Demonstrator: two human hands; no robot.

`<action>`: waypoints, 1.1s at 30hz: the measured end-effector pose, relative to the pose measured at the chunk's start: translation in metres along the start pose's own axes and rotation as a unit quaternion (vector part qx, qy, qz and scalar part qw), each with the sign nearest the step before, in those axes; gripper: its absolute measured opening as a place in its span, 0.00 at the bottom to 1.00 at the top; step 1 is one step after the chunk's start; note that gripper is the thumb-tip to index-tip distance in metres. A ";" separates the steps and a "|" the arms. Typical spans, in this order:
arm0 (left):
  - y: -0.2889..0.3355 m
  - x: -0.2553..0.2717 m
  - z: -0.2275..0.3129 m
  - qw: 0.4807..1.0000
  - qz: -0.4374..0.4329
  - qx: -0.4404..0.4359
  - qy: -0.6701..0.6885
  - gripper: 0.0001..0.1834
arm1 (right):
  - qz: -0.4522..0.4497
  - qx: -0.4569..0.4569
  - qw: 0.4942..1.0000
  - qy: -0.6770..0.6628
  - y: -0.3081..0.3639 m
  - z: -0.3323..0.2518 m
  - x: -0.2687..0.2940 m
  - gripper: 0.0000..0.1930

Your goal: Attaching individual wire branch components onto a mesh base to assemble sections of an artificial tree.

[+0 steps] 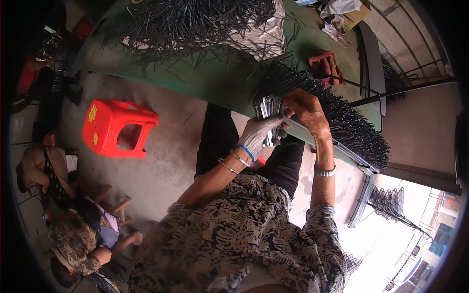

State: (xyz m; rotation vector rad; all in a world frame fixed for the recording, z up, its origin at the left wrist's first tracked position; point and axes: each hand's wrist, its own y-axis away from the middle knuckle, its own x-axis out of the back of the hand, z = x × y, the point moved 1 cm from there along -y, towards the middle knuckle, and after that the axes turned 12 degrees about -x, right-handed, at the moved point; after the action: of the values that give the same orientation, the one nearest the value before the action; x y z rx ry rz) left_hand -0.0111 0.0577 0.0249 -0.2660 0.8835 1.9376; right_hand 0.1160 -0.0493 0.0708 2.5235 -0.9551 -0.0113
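Note:
My left hand [256, 136], in a pale glove with dark fingertips, is wrapped round a bundle of thin, shiny metal strips [267, 105]. The strips stick up past the thumb, and some show below the fingers. My bare right hand [310, 116] is just right of the bundle, its thumb and fingers pinched together. Whatever is between those fingertips is too small to make out. Close beyond the right hand runs a long, dense row of thin black metal pieces [349, 117], set along a grey rail [354, 155] that slants down to the right.
A heap of loose black rods [205, 24] lies on pale sheeting on the green table [195, 80]. A reddish cloth [325, 66] rests behind the row. To the left stands a red plastic stool [105, 129]. Other people [80, 239] sit at the lower left. Wire hangers [388, 200] hang at right.

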 end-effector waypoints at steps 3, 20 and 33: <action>-0.001 0.001 -0.004 0.999 0.005 0.005 0.047 0.14 | 0.006 0.036 0.999 0.040 0.004 -0.001 0.005 0.06; -0.009 -0.009 -0.022 0.989 0.017 0.040 0.139 0.07 | 0.377 0.217 0.884 0.173 -0.031 -0.004 0.020 0.05; -0.009 -0.009 -0.023 0.985 0.028 0.041 0.164 0.06 | 0.342 0.221 0.887 0.219 -0.030 -0.010 0.027 0.03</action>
State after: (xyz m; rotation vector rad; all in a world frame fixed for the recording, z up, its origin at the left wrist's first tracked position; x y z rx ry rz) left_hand -0.0032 0.0389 0.0091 -0.5268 1.1934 1.9334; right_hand 0.1567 -0.0421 0.0720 2.2260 -1.7183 1.0460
